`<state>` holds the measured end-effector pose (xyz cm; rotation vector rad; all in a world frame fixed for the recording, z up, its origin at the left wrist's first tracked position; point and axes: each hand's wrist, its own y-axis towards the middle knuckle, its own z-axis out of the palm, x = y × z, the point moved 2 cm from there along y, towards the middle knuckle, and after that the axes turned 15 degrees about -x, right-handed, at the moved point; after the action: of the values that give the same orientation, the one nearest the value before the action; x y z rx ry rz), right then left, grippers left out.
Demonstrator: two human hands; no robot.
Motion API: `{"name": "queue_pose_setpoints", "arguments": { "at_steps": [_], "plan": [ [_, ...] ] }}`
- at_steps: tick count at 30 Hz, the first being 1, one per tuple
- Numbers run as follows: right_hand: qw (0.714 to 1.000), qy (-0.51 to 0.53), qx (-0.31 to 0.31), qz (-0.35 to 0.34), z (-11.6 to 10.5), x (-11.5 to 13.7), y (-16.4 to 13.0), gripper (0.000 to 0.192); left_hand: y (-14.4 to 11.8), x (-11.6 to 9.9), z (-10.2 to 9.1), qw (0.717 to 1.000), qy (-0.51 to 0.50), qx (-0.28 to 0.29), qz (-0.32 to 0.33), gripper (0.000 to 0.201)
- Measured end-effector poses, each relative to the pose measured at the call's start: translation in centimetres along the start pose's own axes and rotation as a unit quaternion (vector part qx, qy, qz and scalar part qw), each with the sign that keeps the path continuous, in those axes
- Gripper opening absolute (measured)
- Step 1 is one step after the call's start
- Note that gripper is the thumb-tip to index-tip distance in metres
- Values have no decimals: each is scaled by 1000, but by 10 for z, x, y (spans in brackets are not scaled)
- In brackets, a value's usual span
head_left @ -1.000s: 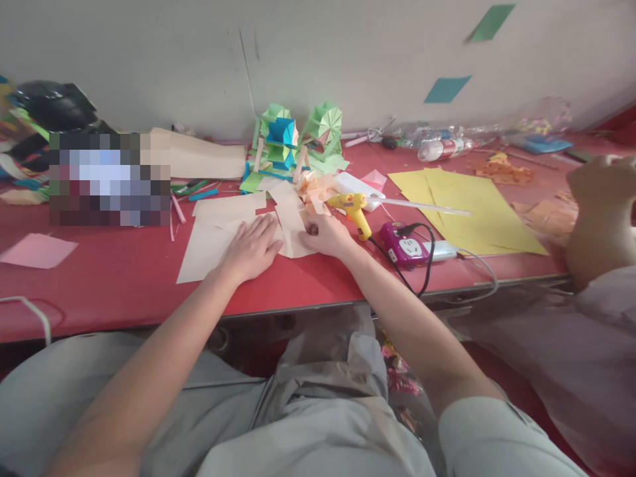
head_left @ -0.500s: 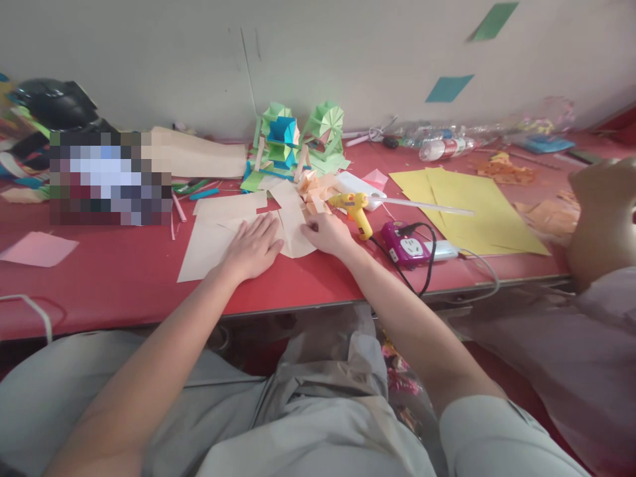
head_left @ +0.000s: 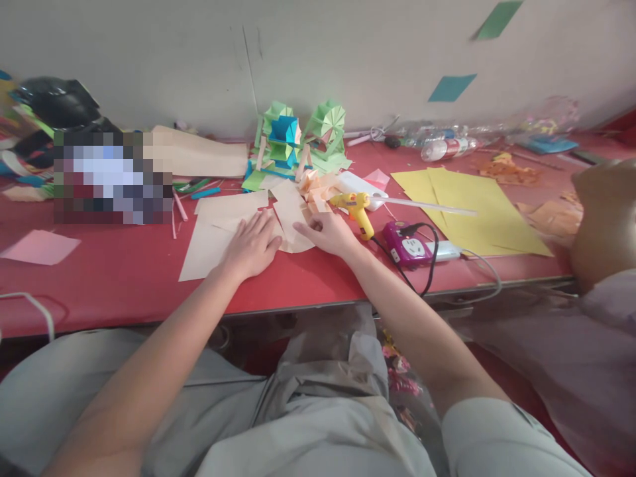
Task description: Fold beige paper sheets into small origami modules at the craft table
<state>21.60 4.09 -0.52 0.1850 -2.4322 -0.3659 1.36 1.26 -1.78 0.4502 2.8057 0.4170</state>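
Observation:
My left hand (head_left: 256, 246) lies flat, fingers extended, on a sheet of cream paper (head_left: 201, 248) spread over the red table. To its right is a second cream paper piece (head_left: 289, 211) with a curved lower edge. My right hand (head_left: 332, 233) rests on that piece's right side, thumb stretched out to the left and apart from its partly curled fingers. Nothing shows in its grasp. Just beyond it are folded peach papers (head_left: 314, 185) and a yellow hot glue gun (head_left: 355, 209) with a long clear glue stick.
A purple power strip (head_left: 405, 244) with a black cord sits right of my hand. Behind stand green and blue folded-paper wheels (head_left: 330, 122). Yellow sheets (head_left: 470, 212) and plastic bottles (head_left: 447, 147) lie to the right, pink paper (head_left: 40, 247) far left. Another person is at the right edge.
My right hand has shifted slightly left over the cream paper, and its thumb has stretched farther out. My left hand stays flat in nearly the same place.

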Motion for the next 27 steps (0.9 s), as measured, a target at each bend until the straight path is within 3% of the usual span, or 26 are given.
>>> {"name": "queue_pose_setpoints", "arguments": {
  "at_steps": [4,10,15,23,27],
  "plan": [
    [1000,-4,15,15,0,0,-1,38,0,-1,-3,1000,-4,-22,1,53],
    [999,-32,21,11,4,-1,0,19,0,0,2,1000,6,1,0,61],
    [999,-37,17,6,4,-2,1,14,0,2,3,1000,13,14,-5,63],
    [1000,-2,26,10,1,-1,0,36,2,1,3,998,46,36,-12,67],
    [999,1,36,-1,0,-1,0,24,2,0,2,998,45,35,-16,67]
  ]
}}
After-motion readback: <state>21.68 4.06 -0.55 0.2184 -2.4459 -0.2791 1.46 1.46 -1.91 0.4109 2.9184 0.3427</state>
